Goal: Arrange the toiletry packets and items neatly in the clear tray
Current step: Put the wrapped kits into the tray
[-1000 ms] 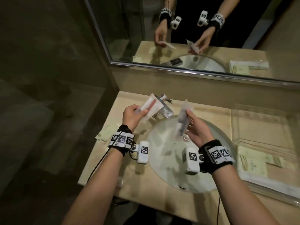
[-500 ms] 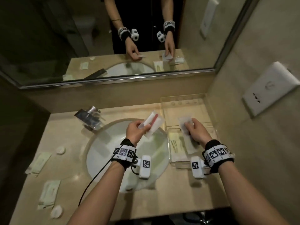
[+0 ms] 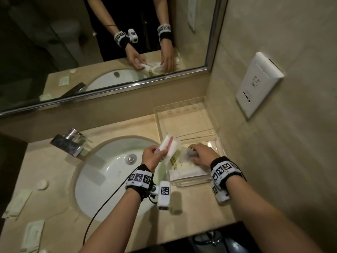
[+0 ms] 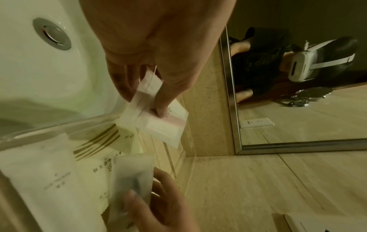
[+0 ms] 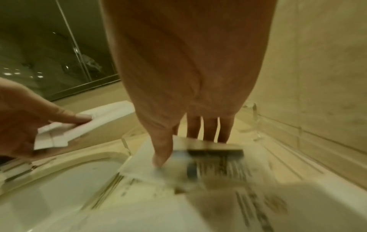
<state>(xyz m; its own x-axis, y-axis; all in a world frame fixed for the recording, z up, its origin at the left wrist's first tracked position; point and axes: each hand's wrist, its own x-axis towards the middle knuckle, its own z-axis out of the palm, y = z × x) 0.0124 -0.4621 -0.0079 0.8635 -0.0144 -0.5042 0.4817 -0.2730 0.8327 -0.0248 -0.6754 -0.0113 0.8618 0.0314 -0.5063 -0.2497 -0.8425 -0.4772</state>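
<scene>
In the head view, the left hand [image 3: 152, 157] pinches a white packet with a pink stripe [image 3: 168, 147] above the edge of the sink [image 3: 102, 181], beside the clear tray [image 3: 186, 121] on the counter [image 3: 54, 170]. The right hand [image 3: 203, 155] is inside the tray and holds a frosted packet [image 3: 187, 154] over the flat packets [image 3: 184, 170] lying there.

In the left wrist view, thumb and fingers [image 4: 121, 84] grip the striped packet.

In the right wrist view, the thumb [image 5: 161, 146] presses on the blurred frosted packet, fingers behind it.
</scene>
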